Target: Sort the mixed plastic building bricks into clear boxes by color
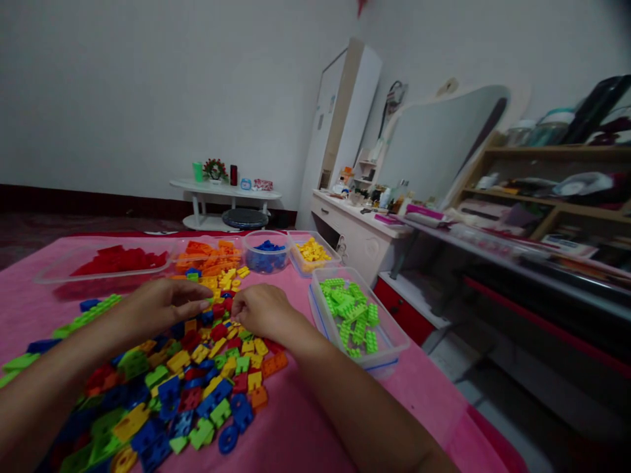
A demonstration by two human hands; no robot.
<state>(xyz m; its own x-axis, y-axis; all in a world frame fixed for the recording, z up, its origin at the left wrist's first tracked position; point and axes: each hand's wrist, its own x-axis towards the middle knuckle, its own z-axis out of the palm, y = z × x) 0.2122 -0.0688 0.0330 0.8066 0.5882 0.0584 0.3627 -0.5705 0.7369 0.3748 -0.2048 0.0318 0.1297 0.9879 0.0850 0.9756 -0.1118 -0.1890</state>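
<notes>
A loose pile of mixed toy building blocks [197, 358] in red, yellow, blue, green and orange spreads over the pink tablecloth [296, 420]. My left hand [165, 302] hovers over the pile's far side, thumb and fingers stretched forward and apart, with nothing visible between them. Just right of it, my right hand [261, 310] is at the pile's far right edge. Its fingers are curled in and pressed together; whatever they may hold is hidden. Loose yellow blocks [229, 279] lie beyond the hands.
Clear plastic tubs line the far edge: red blocks [121, 261], orange blocks [210, 256], blue blocks [269, 248], yellow blocks [313, 253]. A tub of green blocks [350, 312] stands at the right. Beyond are a low white table [227, 189] and a dresser [355, 220].
</notes>
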